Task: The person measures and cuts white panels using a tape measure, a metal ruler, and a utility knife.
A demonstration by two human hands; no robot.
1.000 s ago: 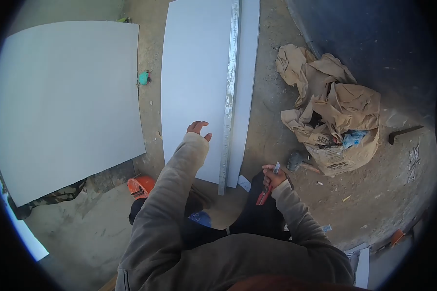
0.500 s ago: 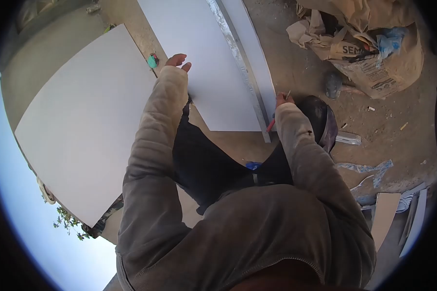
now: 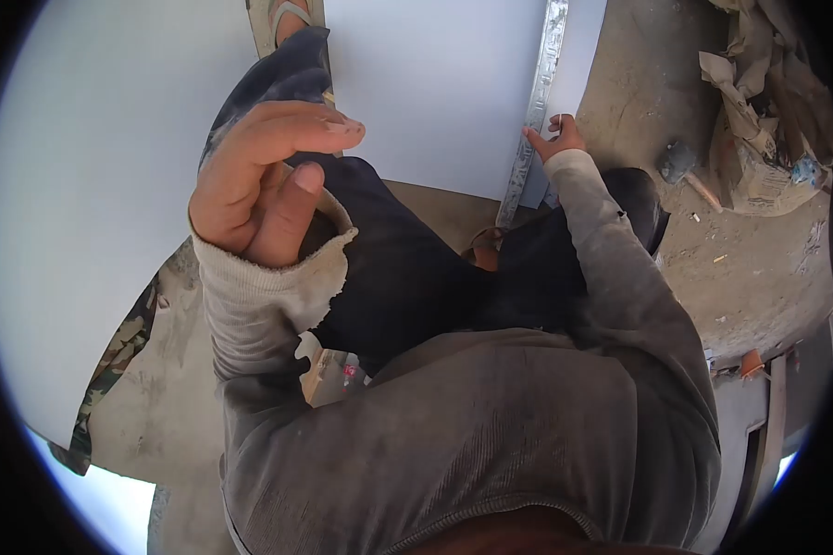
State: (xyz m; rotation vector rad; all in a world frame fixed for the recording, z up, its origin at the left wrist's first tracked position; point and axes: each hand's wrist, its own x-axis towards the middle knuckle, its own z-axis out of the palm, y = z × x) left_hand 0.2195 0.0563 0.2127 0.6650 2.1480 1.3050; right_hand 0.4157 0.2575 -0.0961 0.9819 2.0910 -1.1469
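My left hand (image 3: 268,180) is raised close to the camera, fingers curved and apart from the thumb, with nothing visible in it. My right hand (image 3: 557,139) is at the near end of a long metal strip (image 3: 539,102), its thumb on or beside the strip. A thin pale thing shows between its fingers, too small to make out. The strip lies lengthwise over a large white sheet (image 3: 435,92), close to the sheet's right edge, and its near end sticks out past the sheet.
Another large white panel (image 3: 93,185) fills the left side. On the right, a mallet-like tool (image 3: 680,165) lies on the dusty floor beside a crumpled paper sack (image 3: 759,157). A sandalled foot (image 3: 292,20) shows at the top, and camouflage cloth (image 3: 111,375) under the left panel.
My left hand has come up nearer the camera. The view has shifted, with the strip now more upright. The red item near my right hand no longer shows, and that hand's thumb now reaches the strip.
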